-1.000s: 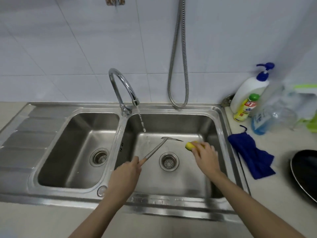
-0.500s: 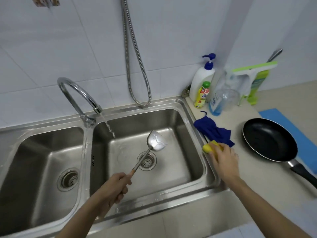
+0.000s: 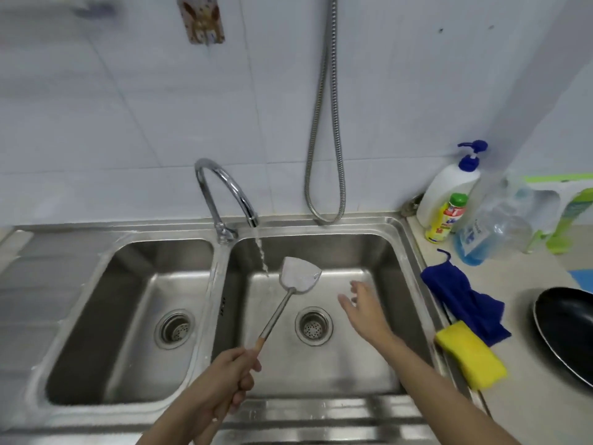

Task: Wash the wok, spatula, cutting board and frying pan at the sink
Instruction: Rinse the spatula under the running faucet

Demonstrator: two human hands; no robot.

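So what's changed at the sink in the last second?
The right hand let go of the yellow sponge, now lying on the counter by the blue cloth, and returned open over the right basin. The left hand still holds the spatula; water still runs.

Soapy metal spatula [image 3: 300,279] tilted over right sink basin [image 3: 398,252]

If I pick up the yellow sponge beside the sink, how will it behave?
The yellow sponge is probably soft and light, squashing under the fingers. It lies flat, so it should not roll. It may be wet and drip.
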